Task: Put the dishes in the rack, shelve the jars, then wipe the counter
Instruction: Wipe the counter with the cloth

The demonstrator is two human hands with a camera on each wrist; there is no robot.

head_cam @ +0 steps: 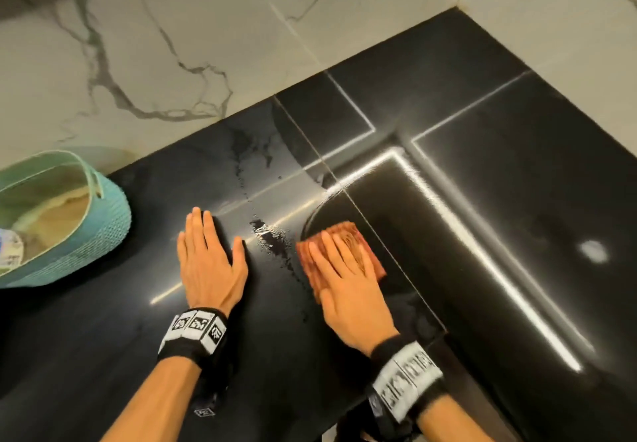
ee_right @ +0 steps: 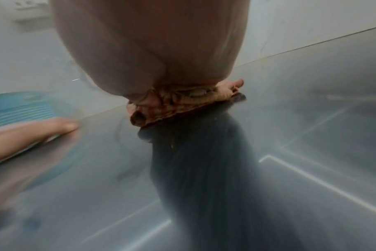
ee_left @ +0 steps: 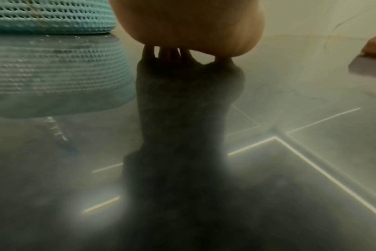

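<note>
A glossy black counter (head_cam: 482,200) fills the head view. My right hand (head_cam: 339,266) lies flat with straight fingers on a folded reddish-brown cloth (head_cam: 358,235) and presses it to the counter. The cloth (ee_right: 182,103) shows bunched under the palm in the right wrist view. A trail of water drops (head_cam: 272,238) runs between the hands. My left hand (head_cam: 210,252) rests flat on the bare counter, fingers straight, holding nothing. The left hand (ee_left: 189,27) appears from below in its wrist view, fingertips on the counter (ee_left: 290,169).
A teal mesh basket (head_cam: 89,228) stands at the left edge against the marble wall (head_cam: 172,45), with some packaging inside; the basket (ee_left: 49,17) is close to the left hand. The counter's front edge runs lower right. Bright ceiling light lines reflect in the surface.
</note>
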